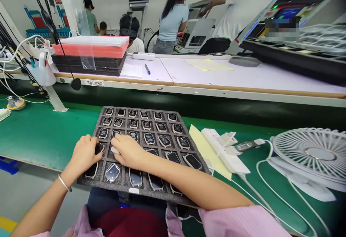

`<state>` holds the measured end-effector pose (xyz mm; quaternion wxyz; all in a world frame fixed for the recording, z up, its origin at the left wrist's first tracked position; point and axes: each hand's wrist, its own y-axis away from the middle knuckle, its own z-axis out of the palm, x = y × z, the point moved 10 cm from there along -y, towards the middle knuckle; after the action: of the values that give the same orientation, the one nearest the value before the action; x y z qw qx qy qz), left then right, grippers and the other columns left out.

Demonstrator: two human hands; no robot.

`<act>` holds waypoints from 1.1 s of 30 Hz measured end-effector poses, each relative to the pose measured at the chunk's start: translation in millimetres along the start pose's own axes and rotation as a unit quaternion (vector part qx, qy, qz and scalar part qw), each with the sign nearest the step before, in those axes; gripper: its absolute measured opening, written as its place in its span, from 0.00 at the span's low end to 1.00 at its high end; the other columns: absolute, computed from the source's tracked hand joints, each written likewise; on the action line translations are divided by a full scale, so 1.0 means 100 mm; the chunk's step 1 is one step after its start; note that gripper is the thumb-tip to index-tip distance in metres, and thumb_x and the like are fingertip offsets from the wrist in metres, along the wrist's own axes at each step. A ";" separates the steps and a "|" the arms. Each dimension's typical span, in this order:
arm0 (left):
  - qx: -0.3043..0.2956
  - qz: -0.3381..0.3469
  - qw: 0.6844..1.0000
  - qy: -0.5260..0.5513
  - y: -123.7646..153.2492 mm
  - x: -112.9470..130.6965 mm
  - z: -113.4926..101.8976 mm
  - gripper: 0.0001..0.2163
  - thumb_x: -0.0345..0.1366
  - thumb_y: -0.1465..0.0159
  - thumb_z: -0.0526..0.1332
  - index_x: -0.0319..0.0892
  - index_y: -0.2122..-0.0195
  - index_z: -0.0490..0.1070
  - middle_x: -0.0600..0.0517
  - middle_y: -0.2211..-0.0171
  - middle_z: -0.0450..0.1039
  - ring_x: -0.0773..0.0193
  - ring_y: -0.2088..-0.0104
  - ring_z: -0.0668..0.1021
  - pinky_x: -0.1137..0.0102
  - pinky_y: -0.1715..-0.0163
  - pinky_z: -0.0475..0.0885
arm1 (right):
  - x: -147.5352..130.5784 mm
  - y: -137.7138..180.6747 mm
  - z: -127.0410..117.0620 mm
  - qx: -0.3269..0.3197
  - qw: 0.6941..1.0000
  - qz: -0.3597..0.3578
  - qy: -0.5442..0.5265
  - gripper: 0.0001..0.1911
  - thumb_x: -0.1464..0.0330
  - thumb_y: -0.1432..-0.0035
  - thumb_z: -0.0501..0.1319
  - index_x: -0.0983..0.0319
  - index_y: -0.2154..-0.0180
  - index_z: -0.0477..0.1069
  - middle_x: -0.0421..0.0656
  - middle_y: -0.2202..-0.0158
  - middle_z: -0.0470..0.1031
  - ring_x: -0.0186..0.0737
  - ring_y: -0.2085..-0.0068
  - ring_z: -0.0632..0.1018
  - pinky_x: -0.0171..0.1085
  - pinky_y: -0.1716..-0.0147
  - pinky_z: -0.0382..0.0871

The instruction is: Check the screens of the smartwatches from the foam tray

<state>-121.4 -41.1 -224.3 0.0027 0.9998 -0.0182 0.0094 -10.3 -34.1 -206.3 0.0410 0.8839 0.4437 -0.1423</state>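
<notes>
A dark grey foam tray (122, 188) lies in front of me, its pockets holding several smartwatch bodies with pale metal frames. Many in the far rows show lit white text on black screens; most near ones are dark. At the tray's left side, my left hand (84, 155) has thumb and fingers curled at the edges of a dark-screened smartwatch (99, 148) in its pocket. My right hand (129, 151) reaches across the tray with its fingers bent over a neighbouring pocket. A pale edge of a smartwatch (115, 150) shows under those fingers; the rest is hidden.
Right of the tray are yellow paper (199, 146), a white power strip (225, 150) with cables, and a white fan (310, 154). Above the green bench, a shelf (189, 73) carries stacked trays (86, 62). A black ball-ended rod (76, 84) hangs at left. Several people work beyond.
</notes>
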 end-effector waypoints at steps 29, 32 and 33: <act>0.064 0.104 0.840 0.528 -0.85 1.10 -0.22 0.10 0.37 0.38 0.61 0.43 0.56 0.68 0.50 0.60 0.74 0.59 0.59 0.76 0.65 0.58 0.70 | 1.29 0.53 -0.11 0.111 0.610 0.108 -0.777 0.29 0.68 0.50 0.74 0.60 0.46 0.71 0.38 0.64 0.79 0.34 0.66 0.82 0.36 0.61 0.76; 0.059 0.083 0.827 0.553 -0.82 1.09 -0.15 0.14 0.37 0.39 0.62 0.43 0.52 0.66 0.50 0.59 0.74 0.58 0.56 0.77 0.65 0.56 0.70 | 1.29 0.55 -0.07 0.106 0.604 0.114 -0.781 0.29 0.67 0.49 0.74 0.60 0.46 0.71 0.38 0.64 0.78 0.34 0.68 0.81 0.35 0.64 0.75; 0.058 0.075 0.820 0.564 -0.81 1.09 -0.12 0.15 0.37 0.39 0.62 0.44 0.51 0.66 0.49 0.58 0.74 0.58 0.55 0.77 0.64 0.55 0.70 | 1.29 0.55 -0.05 0.102 0.602 0.117 -0.783 0.29 0.67 0.48 0.74 0.60 0.46 0.71 0.39 0.64 0.78 0.34 0.67 0.81 0.36 0.64 0.75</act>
<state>-10.1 36.3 -210.7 -0.0462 0.8136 -0.0875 0.5730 107.3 33.2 -241.3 0.2985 0.4766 0.1167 -0.8186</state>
